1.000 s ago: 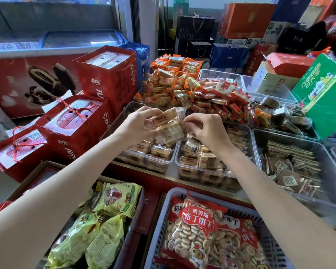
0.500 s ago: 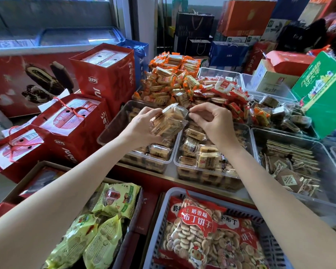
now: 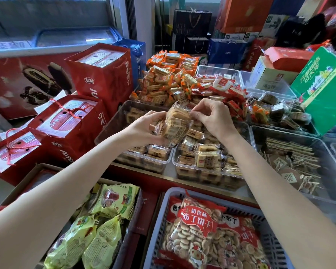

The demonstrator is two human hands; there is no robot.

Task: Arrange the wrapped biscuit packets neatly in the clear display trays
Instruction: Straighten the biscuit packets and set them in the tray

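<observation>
My left hand (image 3: 144,127) grips a small stack of clear-wrapped tan biscuit packets (image 3: 176,125), held above the gap between two clear trays. My right hand (image 3: 213,117) pinches the top right edge of that stack's wrapper. Below, the left clear tray (image 3: 109,129) holds a layer of the same packets, mostly at its near end. The right clear tray (image 3: 208,175) is piled with them.
Orange-wrapped biscuit piles (image 3: 169,78) and red-wrapped packets (image 3: 227,90) lie behind. A tray of brown sachets (image 3: 291,162) sits right, beside a green box (image 3: 324,88). Red gift boxes (image 3: 70,123) stand left. A grey basket (image 3: 163,210) of biscuit bags and yellow-green packs (image 3: 97,230) are nearest.
Both hands have risen and moved away from me with the stack. The right hand came up from the right tray and now pinches the stack's top edge.
</observation>
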